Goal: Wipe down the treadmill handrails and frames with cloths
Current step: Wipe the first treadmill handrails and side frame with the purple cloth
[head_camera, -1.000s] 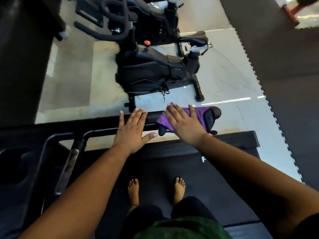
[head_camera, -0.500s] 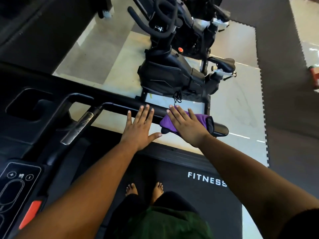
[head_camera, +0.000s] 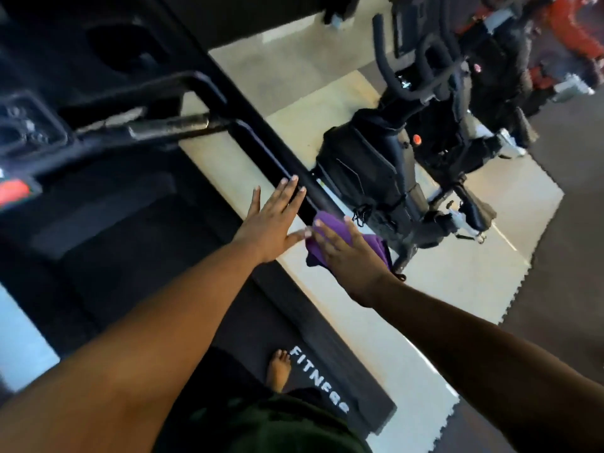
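Left hand: my left hand (head_camera: pixel 273 223) lay flat with the fingers straight and a little spread. The fingertips touched the black handrail (head_camera: pixel 277 165) and the hand held nothing.
Right hand: my right hand (head_camera: pixel 348 256) pressed the purple cloth (head_camera: pixel 330 228) down on the handrail. The fingers were stretched over the cloth, not curled around it.
Cloth: it was bunched under my right palm, on the part of the handrail near its end, just beside the thumb of my left hand. A part of it hung down below the rail.
Handrail: it ran as a diagonal from the console (head_camera: pixel 29 125) at the upper left to my hands.
Treadmill belt: the belt (head_camera: pixel 248 325) was under my arms, with the white word "FITNESS" on it, and my bare foot (head_camera: pixel 277 371) stood on it.
Console: it was blurred, but I could see a red button (head_camera: pixel 13 191) at the left edge.
Surroundings: a black exercise bike (head_camera: pixel 392 178) stood on the pale floor (head_camera: pixel 457 273) behind the handrail. Dark floor mats (head_camera: pixel 562 256) lay at the right.
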`<state>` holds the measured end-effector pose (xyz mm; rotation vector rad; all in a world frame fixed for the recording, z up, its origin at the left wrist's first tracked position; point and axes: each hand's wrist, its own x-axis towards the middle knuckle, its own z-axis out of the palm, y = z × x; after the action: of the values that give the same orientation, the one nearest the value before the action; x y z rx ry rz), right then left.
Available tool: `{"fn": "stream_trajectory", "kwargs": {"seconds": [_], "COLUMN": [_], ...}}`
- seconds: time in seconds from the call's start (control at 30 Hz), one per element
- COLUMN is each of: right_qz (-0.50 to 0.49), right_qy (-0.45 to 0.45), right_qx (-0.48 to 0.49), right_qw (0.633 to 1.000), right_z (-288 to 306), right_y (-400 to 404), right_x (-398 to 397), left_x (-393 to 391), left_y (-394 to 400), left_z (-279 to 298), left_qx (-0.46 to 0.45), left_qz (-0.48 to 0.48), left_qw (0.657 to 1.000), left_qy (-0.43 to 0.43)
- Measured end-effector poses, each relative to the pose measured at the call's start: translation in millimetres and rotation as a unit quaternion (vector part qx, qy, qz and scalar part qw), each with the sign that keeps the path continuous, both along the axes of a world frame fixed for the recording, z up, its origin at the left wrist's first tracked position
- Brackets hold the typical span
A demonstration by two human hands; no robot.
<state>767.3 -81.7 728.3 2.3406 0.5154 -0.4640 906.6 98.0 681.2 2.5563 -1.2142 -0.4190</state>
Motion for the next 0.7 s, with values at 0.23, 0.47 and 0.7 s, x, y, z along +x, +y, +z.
{"fn": "stream_trajectory", "kwargs": {"seconds": [0.23,0.47,0.7], "right_qz": [0.111,0.052,0.065], "right_qy": [0.144,0.009,0.139], "right_qx": [-0.235,-0.163,-0.212], "right_qw": [0.955,0.985,0.965], "right_z": [-12.9,-13.2,-12.0], "right_y": [-5.3,2.2,-29.1], "right_x": [-38.7,5.0,-66.3], "left_x": [-6.6,-16.9,13.2], "left_y": [-9.5,-0.8,13.0], "left_z": [-3.7,-10.6,-5.4], "left_qx": [-0.023,-0.029,-0.02], "left_qz": [0.05,0.076,0.087], "left_qw": [0.998,0.995,0.993], "left_qy": [-0.024,-0.06,-0.073]}}
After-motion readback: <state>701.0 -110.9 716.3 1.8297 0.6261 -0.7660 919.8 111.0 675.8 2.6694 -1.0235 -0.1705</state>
